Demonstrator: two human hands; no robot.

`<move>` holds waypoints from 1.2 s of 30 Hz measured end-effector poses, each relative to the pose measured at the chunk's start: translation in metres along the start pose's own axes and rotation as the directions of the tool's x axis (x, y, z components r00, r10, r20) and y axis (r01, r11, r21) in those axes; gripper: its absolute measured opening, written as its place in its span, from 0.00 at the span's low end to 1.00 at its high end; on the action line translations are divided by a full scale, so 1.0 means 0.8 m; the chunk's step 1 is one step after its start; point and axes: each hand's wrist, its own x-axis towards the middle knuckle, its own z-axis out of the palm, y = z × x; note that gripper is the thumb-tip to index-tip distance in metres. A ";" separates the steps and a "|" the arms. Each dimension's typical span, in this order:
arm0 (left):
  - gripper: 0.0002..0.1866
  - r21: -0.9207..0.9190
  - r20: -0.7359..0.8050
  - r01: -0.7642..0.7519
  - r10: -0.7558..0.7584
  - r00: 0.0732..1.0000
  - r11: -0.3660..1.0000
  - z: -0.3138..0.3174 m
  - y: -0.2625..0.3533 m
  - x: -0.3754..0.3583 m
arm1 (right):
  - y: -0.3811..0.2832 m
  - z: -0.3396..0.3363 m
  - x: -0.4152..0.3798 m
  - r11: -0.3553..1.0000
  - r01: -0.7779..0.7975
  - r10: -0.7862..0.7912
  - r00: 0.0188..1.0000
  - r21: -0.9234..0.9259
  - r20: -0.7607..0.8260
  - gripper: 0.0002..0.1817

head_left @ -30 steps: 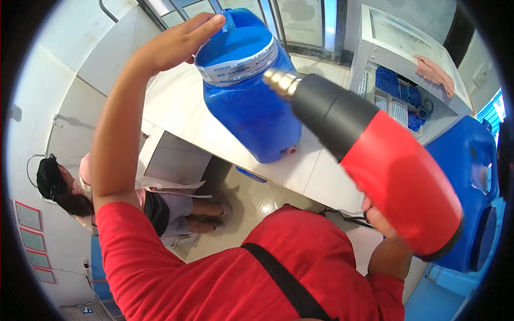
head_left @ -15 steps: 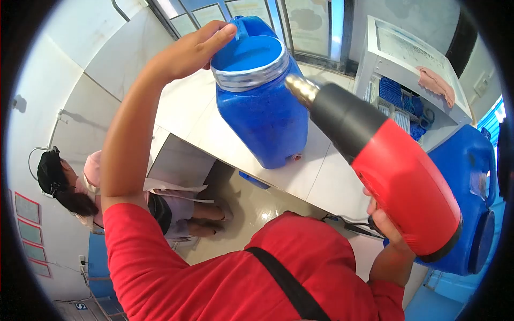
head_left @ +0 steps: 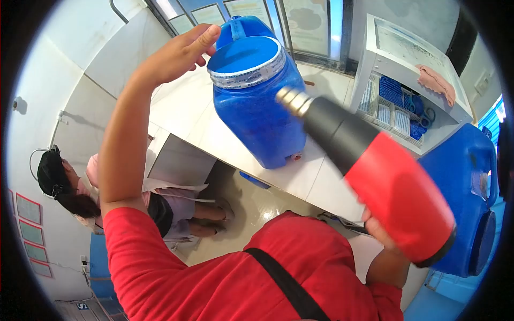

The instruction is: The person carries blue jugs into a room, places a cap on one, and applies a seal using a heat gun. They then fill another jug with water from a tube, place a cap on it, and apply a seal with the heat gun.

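A blue plastic water container [head_left: 262, 123] stands on the white counter, its wide round blue cap [head_left: 246, 56] facing up. Around the cap's rim runs a clear seal band [head_left: 249, 77] with dark print, including the word "BROKEN". My left hand [head_left: 187, 51] is at the cap's left side, fingers apart and thumb stretched toward the container's handle [head_left: 241, 29], gripping nothing. My right hand [head_left: 379, 230] is wrapped round the grip of a red and black heat gun [head_left: 401, 187]. Its metal nozzle [head_left: 293, 101] points at the container just right of the band.
Another blue container [head_left: 460, 171] lies at the right. A white shelf unit [head_left: 396, 53] holds baskets, scissors [head_left: 426, 116] and a pink cloth [head_left: 436, 85] on its edge. A person in a black cap [head_left: 51, 171] stands at the left, below the counter [head_left: 187, 128].
My left hand has come off the cap and handle, slightly leftward. The heat gun has moved a little left and down. The container has shifted or turned slightly, and the band's print now shows.
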 end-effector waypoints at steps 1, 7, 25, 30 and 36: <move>0.36 0.011 0.005 -0.008 0.008 1.000 1.000 -0.001 0.001 0.004 | 0.004 0.000 -0.003 1.000 -0.003 0.003 1.000 0.028 -0.003 0.18; 0.36 0.049 0.023 -0.211 0.210 0.977 0.976 0.017 0.058 0.032 | 0.045 -0.017 -0.007 0.932 -0.033 0.026 0.999 0.360 0.026 0.22; 0.38 0.499 0.298 -0.278 0.139 0.945 0.821 0.018 0.102 0.012 | 0.037 -0.054 0.083 0.768 0.018 0.107 0.982 0.640 -0.156 0.36; 0.27 0.012 0.315 -0.635 0.600 0.735 0.772 0.037 0.090 0.045 | 0.007 -0.075 0.225 0.985 -0.111 0.150 0.925 0.131 -0.349 0.30; 0.40 -0.539 0.465 -0.340 0.609 0.643 0.771 0.023 0.135 0.003 | 0.076 -0.135 0.429 0.499 -0.408 0.005 0.883 -0.764 -0.469 0.39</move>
